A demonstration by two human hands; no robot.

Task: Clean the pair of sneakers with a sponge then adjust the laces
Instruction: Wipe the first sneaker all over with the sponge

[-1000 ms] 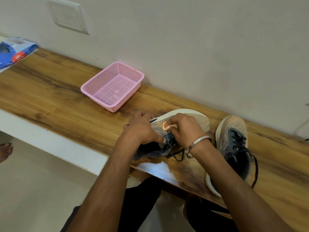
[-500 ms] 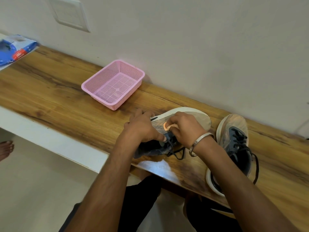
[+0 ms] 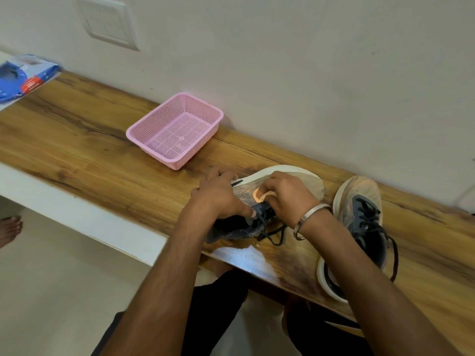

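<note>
A dark blue sneaker (image 3: 303,179) with a white sole lies tipped on its side on the wooden shelf (image 3: 102,150), its dusty toe pointing right. My left hand (image 3: 221,195) grips its upper near the collar, thumb pressed on the tongue. My right hand (image 3: 289,195) is closed over the middle of the shoe with a small orange sponge (image 3: 261,195) pinched in the fingers. Black laces (image 3: 276,236) hang loose below both hands. The second sneaker (image 3: 359,214) stands upright to the right, partly hidden by my right forearm.
A pink perforated basket (image 3: 154,129) sits empty near the wall, left of the shoes. A blue packet (image 3: 20,80) lies at the shelf's far left end. A wet shiny patch (image 3: 241,255) marks the front edge. A bare foot (image 3: 10,227) shows on the floor at left.
Both hands and the sneaker hold nearly the same pose. The view has shifted slightly; the hands make only small movements on the shoe.
</note>
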